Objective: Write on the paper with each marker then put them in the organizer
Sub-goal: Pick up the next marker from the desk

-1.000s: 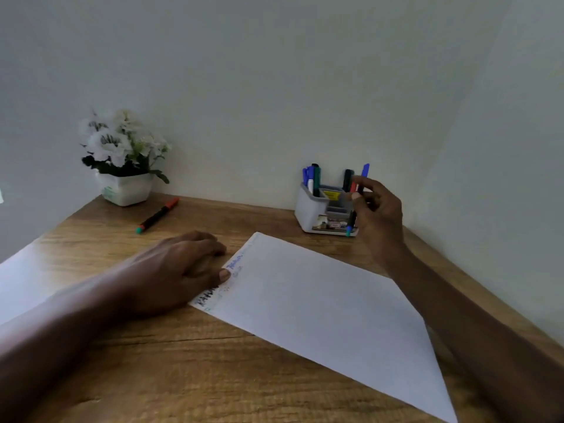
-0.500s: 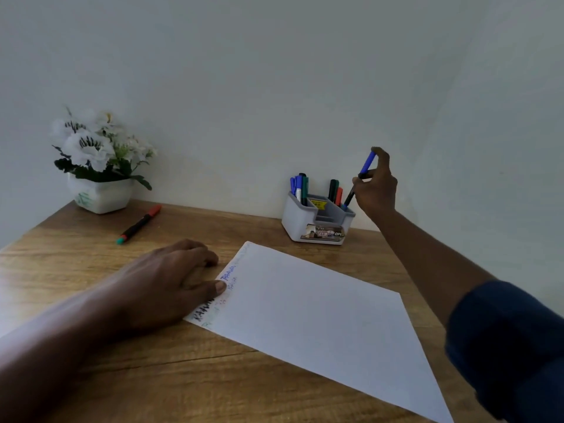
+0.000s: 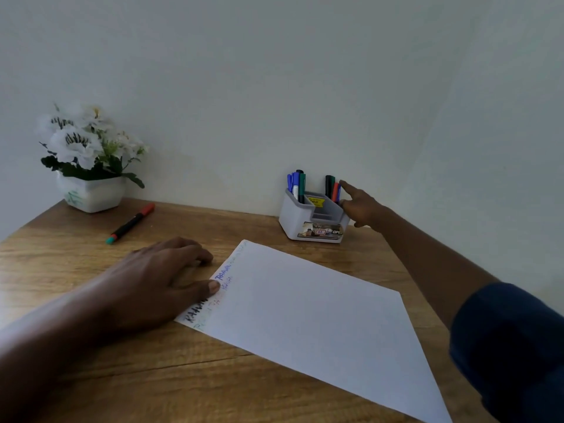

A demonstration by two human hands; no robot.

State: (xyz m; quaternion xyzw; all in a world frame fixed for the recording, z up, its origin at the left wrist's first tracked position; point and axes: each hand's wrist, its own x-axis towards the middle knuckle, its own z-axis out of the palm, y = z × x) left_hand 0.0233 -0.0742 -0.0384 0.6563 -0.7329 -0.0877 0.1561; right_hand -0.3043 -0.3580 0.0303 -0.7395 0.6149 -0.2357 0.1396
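Flower pot (image 3: 91, 193) sits at far-left corner of desk (image 3: 91, 377), w/ one loose marker (image 3: 130, 223) lying just in front of it, red cap toward the wall. Organizer (image 3: 314, 218) stands at back near the wall, markers upright in left & right compartments. Right hand (image 3: 361, 206) is beside its right side, index finger stretched to the marker tops, holding nothing. Left hand (image 3: 158, 282) lies flat, fingers spread loosely, thumb tip on left edge of paper (image 3: 305, 325), next to the handwriting. Paper lies angled; bare wood between it, loose marker & organizer.
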